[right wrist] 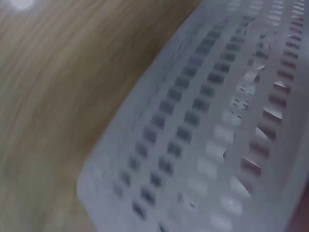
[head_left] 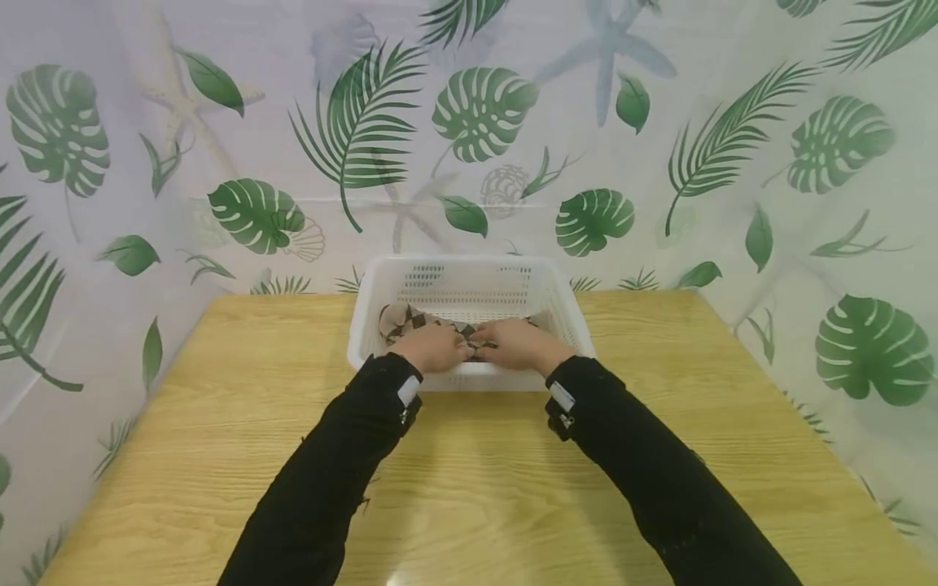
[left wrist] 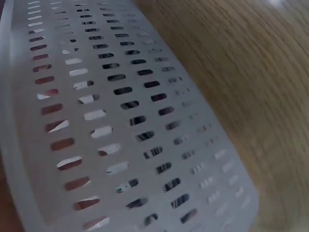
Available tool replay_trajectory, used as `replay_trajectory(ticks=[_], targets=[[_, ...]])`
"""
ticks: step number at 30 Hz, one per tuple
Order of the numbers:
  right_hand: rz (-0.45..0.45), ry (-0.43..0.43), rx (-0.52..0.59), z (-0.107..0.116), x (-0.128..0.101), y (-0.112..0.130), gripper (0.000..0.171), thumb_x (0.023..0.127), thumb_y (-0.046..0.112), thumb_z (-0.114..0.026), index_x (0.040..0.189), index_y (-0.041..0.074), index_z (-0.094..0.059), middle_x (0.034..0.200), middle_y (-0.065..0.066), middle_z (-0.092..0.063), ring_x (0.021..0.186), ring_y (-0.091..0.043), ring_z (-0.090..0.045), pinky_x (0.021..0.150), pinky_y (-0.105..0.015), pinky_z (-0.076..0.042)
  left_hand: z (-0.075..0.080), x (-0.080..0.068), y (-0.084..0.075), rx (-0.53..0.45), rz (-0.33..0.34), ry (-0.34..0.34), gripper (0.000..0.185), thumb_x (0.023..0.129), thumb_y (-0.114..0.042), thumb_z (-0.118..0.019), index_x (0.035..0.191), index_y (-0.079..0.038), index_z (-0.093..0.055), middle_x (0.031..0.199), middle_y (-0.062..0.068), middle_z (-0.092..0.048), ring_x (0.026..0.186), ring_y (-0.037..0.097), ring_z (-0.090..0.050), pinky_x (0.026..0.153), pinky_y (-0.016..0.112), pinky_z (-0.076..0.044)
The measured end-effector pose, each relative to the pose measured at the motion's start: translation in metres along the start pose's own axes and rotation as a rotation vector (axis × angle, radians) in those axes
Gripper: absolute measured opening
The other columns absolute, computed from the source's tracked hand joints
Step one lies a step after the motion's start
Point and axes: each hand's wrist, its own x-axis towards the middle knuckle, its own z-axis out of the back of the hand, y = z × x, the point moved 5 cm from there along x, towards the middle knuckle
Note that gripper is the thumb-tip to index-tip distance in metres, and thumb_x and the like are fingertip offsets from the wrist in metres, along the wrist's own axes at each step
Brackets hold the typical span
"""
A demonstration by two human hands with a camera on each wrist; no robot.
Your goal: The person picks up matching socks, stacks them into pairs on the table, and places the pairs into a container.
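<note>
A white perforated plastic basket (head_left: 469, 277) stands at the back middle of the wooden table (head_left: 220, 423). Inside lies a brown and beige patterned cloth (head_left: 399, 319). My left hand (head_left: 434, 348) and right hand (head_left: 517, 343) reach over the near rim, side by side, with fingers curled into the cloth between them. Both wrist views show only the basket's slotted outer wall (left wrist: 120, 121) (right wrist: 217, 140) close up, with table wood beside it; neither hand shows there.
A leaf-printed curtain (head_left: 476, 122) closes off the back and both sides of the table. Bare wood lies to the left, right and front of the basket.
</note>
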Motion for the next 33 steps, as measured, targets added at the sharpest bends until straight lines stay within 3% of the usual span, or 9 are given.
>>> replay_trajectory(ticks=[6,12,16,19,23,26,28,31,33], targets=[[-0.163,0.142,0.228,-0.025,0.005,0.003,0.045,0.102,0.033,-0.045,0.137,0.006,-0.055,0.143,-0.013,-0.05,0.135,-0.035,-0.04,0.108,-0.048,-0.035,-0.017,-0.005,0.002,-0.215,0.154,0.196,0.067,0.099,-0.061,-0.028,0.15,-0.018,-0.037,0.155,0.01,-0.034,0.144,0.033,-0.023,0.115,0.052,-0.021],[-0.185,0.237,0.311,-0.037,0.001,0.001,0.051,0.101,0.038,-0.045,0.142,0.007,-0.049,0.151,-0.008,-0.041,0.144,-0.034,-0.024,0.115,-0.049,-0.024,-0.029,-0.009,0.004,-0.327,0.177,0.336,0.072,0.098,-0.062,-0.032,0.154,-0.017,-0.027,0.159,0.011,-0.022,0.148,0.032,-0.008,0.117,0.052,-0.007],[-0.269,0.302,0.297,-0.038,-0.002,0.002,0.056,0.1,0.04,-0.042,0.149,0.014,-0.038,0.155,-0.007,-0.034,0.145,-0.031,-0.022,0.116,-0.05,-0.02,-0.03,-0.009,0.006,-0.347,0.231,0.363,0.07,0.098,-0.058,-0.035,0.154,-0.017,-0.027,0.161,0.011,-0.018,0.148,0.031,-0.007,0.118,0.049,-0.008],[-0.309,0.344,0.279,-0.036,-0.002,0.004,0.056,0.098,0.038,-0.042,0.151,0.017,-0.036,0.157,-0.006,-0.03,0.145,-0.031,-0.022,0.116,-0.052,-0.018,-0.026,-0.007,0.007,-0.304,0.261,0.349,0.065,0.099,-0.052,-0.036,0.153,-0.015,-0.03,0.159,0.012,-0.023,0.147,0.031,-0.016,0.117,0.048,-0.015],[-0.27,0.369,0.286,-0.04,-0.001,0.005,0.052,0.099,0.038,-0.043,0.147,0.016,-0.044,0.159,-0.003,-0.024,0.146,-0.03,-0.017,0.116,-0.053,-0.013,-0.029,-0.003,0.009,-0.243,0.239,0.337,0.062,0.1,-0.047,-0.037,0.149,-0.009,-0.037,0.153,0.013,-0.036,0.142,0.031,-0.029,0.115,0.05,-0.02],[-0.179,0.268,0.308,-0.039,-0.003,0.001,0.046,0.1,0.036,-0.046,0.14,0.013,-0.054,0.155,-0.008,-0.033,0.144,-0.032,-0.024,0.115,-0.052,-0.019,-0.03,-0.004,0.012,-0.285,0.175,0.28,0.064,0.101,-0.051,-0.034,0.148,-0.009,-0.039,0.153,0.013,-0.036,0.142,0.033,-0.029,0.114,0.054,-0.019],[-0.146,0.15,0.335,-0.026,-0.009,-0.006,0.043,0.1,0.032,-0.05,0.135,0.009,-0.058,0.152,-0.013,-0.037,0.141,-0.035,-0.03,0.113,-0.052,-0.025,-0.021,-0.008,0.017,-0.32,0.113,0.181,0.064,0.102,-0.052,-0.033,0.148,-0.009,-0.041,0.152,0.013,-0.037,0.141,0.034,-0.031,0.114,0.054,-0.022],[-0.15,-0.03,0.323,0.012,-0.026,-0.03,0.045,0.1,0.029,-0.05,0.137,0.004,-0.054,0.151,-0.018,-0.038,0.139,-0.04,-0.032,0.112,-0.055,-0.026,0.014,-0.02,0.034,-0.348,0.049,-0.026,0.054,0.104,-0.042,-0.037,0.144,-0.006,-0.047,0.144,0.015,-0.048,0.133,0.034,-0.043,0.11,0.049,-0.033],[-0.204,-0.126,0.297,0.043,-0.042,-0.052,0.051,0.101,0.033,-0.048,0.141,0.001,-0.048,0.154,-0.021,-0.03,0.14,-0.043,-0.026,0.112,-0.058,-0.022,0.043,-0.031,0.055,-0.293,0.069,-0.183,0.054,0.104,-0.04,-0.039,0.144,-0.005,-0.045,0.145,0.02,-0.045,0.135,0.039,-0.039,0.11,0.052,-0.031]])
